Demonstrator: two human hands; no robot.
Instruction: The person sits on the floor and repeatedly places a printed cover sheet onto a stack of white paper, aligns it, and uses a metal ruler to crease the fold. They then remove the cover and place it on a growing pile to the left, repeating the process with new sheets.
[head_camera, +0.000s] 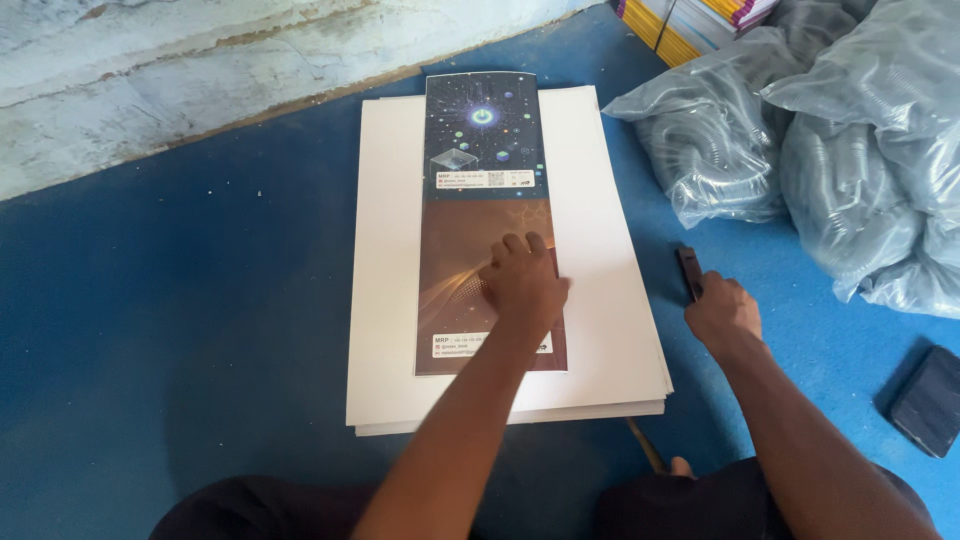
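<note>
Hands, two, bare. Left hand (522, 285): palm down, fingers slightly spread, pressed flat on a long printed card strip (488, 220), pinning it. Right hand (722, 312): closed around a small dark slim tool (690, 272) lying on the blue floor (180, 300) just beside the paper stack; whether the tool was a blade could not be told.

Step in hand, as judged: holding the strip in place while the tool was being taken up. Next move would call for steady downward pressure from the left hand and a firm grip on the tool.

Printed card strip: glossy, narrow, two panels end to end, the far one dark with a glowing blue starburst pattern, the near one brown with pale curved lines; small white label blocks at each panel's foot. It lay lengthwise along the middle of a stack of large white sheets (385, 300).

Also present: clear plastic bags of coiled material (850, 140), coloured booklets (690, 20), dark phone (928, 400), pale wall (200, 70).
</note>
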